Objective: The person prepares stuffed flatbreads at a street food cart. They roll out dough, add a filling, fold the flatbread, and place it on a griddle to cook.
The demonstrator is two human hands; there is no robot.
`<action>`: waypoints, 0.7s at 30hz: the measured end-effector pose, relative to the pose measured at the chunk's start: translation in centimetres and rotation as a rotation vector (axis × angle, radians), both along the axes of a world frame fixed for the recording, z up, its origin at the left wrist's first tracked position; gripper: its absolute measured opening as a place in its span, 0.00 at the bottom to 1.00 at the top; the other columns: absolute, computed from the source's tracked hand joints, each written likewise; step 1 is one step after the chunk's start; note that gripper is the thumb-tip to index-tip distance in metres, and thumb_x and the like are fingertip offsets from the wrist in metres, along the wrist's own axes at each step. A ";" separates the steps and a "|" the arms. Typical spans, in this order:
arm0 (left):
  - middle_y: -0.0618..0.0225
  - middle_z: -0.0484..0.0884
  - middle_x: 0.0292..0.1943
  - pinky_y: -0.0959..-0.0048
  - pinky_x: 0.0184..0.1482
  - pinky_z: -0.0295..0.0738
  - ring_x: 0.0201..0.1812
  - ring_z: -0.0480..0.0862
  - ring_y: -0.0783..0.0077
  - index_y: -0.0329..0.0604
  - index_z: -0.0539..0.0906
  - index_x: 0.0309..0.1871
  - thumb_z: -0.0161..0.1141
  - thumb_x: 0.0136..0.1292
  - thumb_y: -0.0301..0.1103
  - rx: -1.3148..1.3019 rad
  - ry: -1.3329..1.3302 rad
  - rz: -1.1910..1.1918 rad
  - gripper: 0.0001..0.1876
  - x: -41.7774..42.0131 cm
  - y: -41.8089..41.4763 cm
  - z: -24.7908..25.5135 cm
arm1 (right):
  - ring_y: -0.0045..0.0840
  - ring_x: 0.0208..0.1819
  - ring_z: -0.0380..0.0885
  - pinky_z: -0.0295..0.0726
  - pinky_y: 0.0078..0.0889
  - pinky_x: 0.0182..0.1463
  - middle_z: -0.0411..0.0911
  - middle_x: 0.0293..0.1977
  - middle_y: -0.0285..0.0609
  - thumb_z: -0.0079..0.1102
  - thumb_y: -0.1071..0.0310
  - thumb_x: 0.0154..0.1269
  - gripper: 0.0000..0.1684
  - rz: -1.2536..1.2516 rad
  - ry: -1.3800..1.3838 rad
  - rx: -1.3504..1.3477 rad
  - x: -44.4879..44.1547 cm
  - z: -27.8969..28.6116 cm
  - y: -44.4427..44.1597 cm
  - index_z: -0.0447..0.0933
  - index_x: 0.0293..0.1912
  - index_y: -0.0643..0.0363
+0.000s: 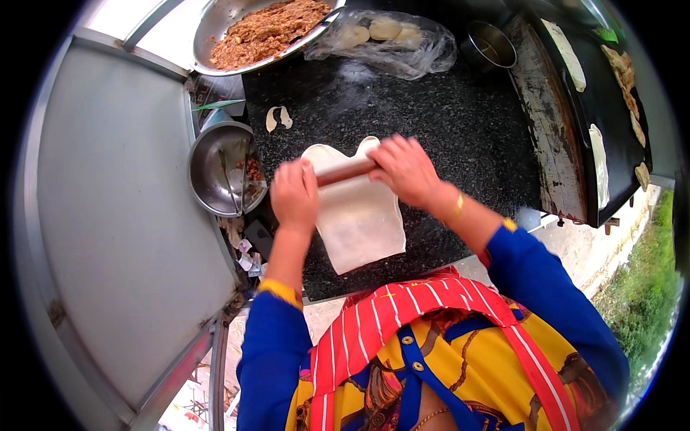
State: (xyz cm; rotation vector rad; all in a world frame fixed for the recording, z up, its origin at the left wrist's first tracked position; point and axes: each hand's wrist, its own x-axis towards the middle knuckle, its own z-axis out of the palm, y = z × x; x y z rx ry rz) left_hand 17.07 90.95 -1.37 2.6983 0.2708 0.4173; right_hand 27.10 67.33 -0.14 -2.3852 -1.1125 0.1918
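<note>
A wooden rolling pin (345,172) lies across a thin sheet of dough (362,226) on the speckled black stone counter (453,124). My left hand (295,195) grips the pin's left end, and my right hand (404,169) grips its right end, slightly farther from me. Beyond the pin the dough's far edge forms two rounded lobes with a dip between them. Its near edge is fairly straight and close to the counter's front. Both hands look a little blurred.
Two dough scraps (278,118) lie beyond my left hand. At left stands a metal bowl (200,169) with utensils. At the back are a pan of minced filling (269,35), bagged dough pieces (384,29) and a metal pot (488,46). A black griddle (620,145) holding flatbreads stands right.
</note>
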 end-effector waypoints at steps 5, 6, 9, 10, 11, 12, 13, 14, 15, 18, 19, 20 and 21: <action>0.51 0.57 0.79 0.43 0.77 0.48 0.80 0.53 0.45 0.33 0.64 0.75 0.51 0.70 0.37 0.280 0.230 0.021 0.32 -6.7 -3.3 -1.6 | 0.44 0.78 0.55 0.53 0.55 0.78 0.60 0.75 0.50 0.51 0.56 0.74 0.31 -0.310 -0.101 -0.083 -6.9 -4.0 -2.3 0.67 0.70 0.61; 0.50 0.56 0.80 0.43 0.77 0.48 0.80 0.53 0.45 0.33 0.63 0.76 0.51 0.70 0.38 0.319 0.215 0.020 0.33 -4.3 -2.3 -1.9 | 0.44 0.78 0.54 0.52 0.57 0.78 0.59 0.75 0.50 0.51 0.56 0.74 0.32 -0.354 -0.152 -0.090 -5.3 -4.5 -0.8 0.67 0.71 0.61; 0.48 0.54 0.80 0.42 0.78 0.42 0.81 0.51 0.48 0.33 0.60 0.77 0.46 0.74 0.38 0.377 0.131 0.156 0.32 2.0 -0.7 -0.7 | 0.44 0.79 0.52 0.50 0.61 0.78 0.58 0.76 0.50 0.51 0.57 0.74 0.33 -0.463 -0.238 -0.074 0.0 -2.8 3.2 0.64 0.73 0.60; 0.48 0.55 0.80 0.42 0.79 0.38 0.81 0.52 0.49 0.32 0.60 0.77 0.45 0.75 0.40 0.404 0.127 0.184 0.32 2.6 -0.3 -1.1 | 0.44 0.79 0.51 0.48 0.62 0.78 0.58 0.76 0.52 0.49 0.58 0.74 0.34 -0.478 -0.247 -0.077 0.8 -3.6 3.7 0.61 0.74 0.60; 0.49 0.56 0.80 0.42 0.79 0.38 0.81 0.52 0.49 0.32 0.61 0.77 0.45 0.75 0.40 0.382 0.188 0.131 0.32 1.1 -0.7 -1.6 | 0.44 0.79 0.51 0.48 0.62 0.78 0.57 0.76 0.52 0.49 0.58 0.74 0.34 -0.437 -0.208 -0.106 -0.4 -3.5 3.0 0.61 0.74 0.60; 0.49 0.56 0.80 0.42 0.79 0.37 0.81 0.52 0.49 0.31 0.61 0.77 0.45 0.75 0.40 0.363 0.238 0.078 0.32 -0.7 -1.2 -2.4 | 0.44 0.79 0.51 0.47 0.62 0.78 0.57 0.76 0.53 0.48 0.58 0.74 0.34 -0.398 -0.179 -0.130 -1.7 -3.2 1.9 0.61 0.74 0.60; 0.49 0.57 0.80 0.42 0.79 0.37 0.81 0.52 0.49 0.31 0.61 0.77 0.44 0.75 0.41 0.347 0.302 0.028 0.32 -3.0 -1.9 -2.4 | 0.44 0.79 0.51 0.47 0.62 0.78 0.57 0.76 0.53 0.47 0.58 0.75 0.34 -0.354 -0.137 -0.154 -3.5 -3.3 0.8 0.60 0.75 0.59; 0.50 0.57 0.80 0.43 0.80 0.36 0.81 0.52 0.50 0.32 0.61 0.77 0.45 0.74 0.41 0.347 0.327 -0.012 0.32 -5.3 -3.0 -2.0 | 0.46 0.79 0.51 0.47 0.61 0.79 0.58 0.76 0.53 0.46 0.58 0.75 0.33 -0.354 -0.105 -0.160 -5.5 -4.0 -0.6 0.61 0.75 0.59; 0.50 0.57 0.80 0.42 0.79 0.37 0.81 0.53 0.50 0.32 0.62 0.77 0.46 0.74 0.40 0.326 0.326 -0.010 0.32 -5.9 -3.5 -1.6 | 0.47 0.78 0.53 0.48 0.61 0.78 0.60 0.75 0.53 0.48 0.59 0.73 0.33 -0.353 -0.127 -0.178 -6.3 -4.1 -0.9 0.64 0.73 0.59; 0.56 0.56 0.81 0.39 0.78 0.38 0.82 0.51 0.50 0.36 0.62 0.78 0.47 0.74 0.40 0.397 0.217 0.057 0.32 0.7 -1.4 -0.6 | 0.47 0.77 0.57 0.51 0.62 0.77 0.62 0.74 0.51 0.51 0.63 0.71 0.31 -0.389 -0.234 -0.065 -0.8 -3.6 2.6 0.66 0.71 0.60; 0.58 0.56 0.81 0.39 0.78 0.38 0.82 0.51 0.51 0.38 0.60 0.79 0.47 0.74 0.42 0.425 0.173 0.116 0.33 3.3 -0.7 -0.6 | 0.47 0.76 0.57 0.52 0.62 0.77 0.62 0.74 0.52 0.50 0.63 0.72 0.31 -0.432 -0.280 -0.039 1.5 -3.4 4.0 0.65 0.71 0.60; 0.57 0.55 0.81 0.39 0.78 0.37 0.82 0.51 0.52 0.38 0.60 0.79 0.47 0.74 0.42 0.437 0.136 0.139 0.33 4.7 -0.2 -0.6 | 0.46 0.77 0.56 0.51 0.62 0.77 0.61 0.75 0.51 0.51 0.62 0.72 0.31 -0.470 -0.299 -0.027 2.8 -3.6 4.6 0.65 0.71 0.60; 0.57 0.54 0.81 0.39 0.78 0.37 0.82 0.50 0.53 0.38 0.60 0.79 0.47 0.74 0.43 0.445 0.111 0.159 0.33 4.8 0.0 -0.8 | 0.45 0.77 0.56 0.51 0.62 0.77 0.60 0.75 0.51 0.51 0.62 0.71 0.32 -0.507 -0.309 -0.022 2.9 -4.0 4.9 0.65 0.71 0.60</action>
